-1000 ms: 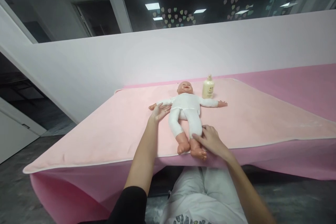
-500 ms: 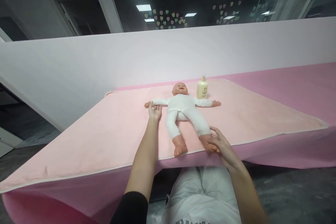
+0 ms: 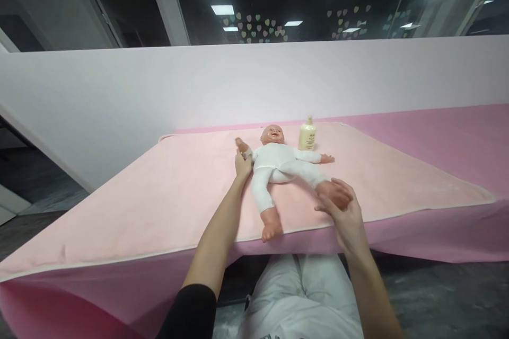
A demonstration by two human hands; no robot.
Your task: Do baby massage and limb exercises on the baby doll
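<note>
A baby doll with a white cloth body lies on its back on a pale pink blanket, head toward the wall. My left hand is closed around the doll's forearm at the left, and that arm is bent upward. With my right hand I grip the doll's foot on the right side; the leg is lifted and swung outward, slightly blurred. The doll's other leg rests on the blanket, its foot at the front edge. Its right-side arm lies stretched out.
A pale yellow pump bottle stands just beyond the doll's outstretched arm. Behind the table rises a white wall with dark glass above. Pink cloth covers the table and hangs over its front edge.
The doll's left-side arm has gone from lying flat to bent upward, my left hand moving with it. My right hand has lifted the doll's foot up and to the right.
</note>
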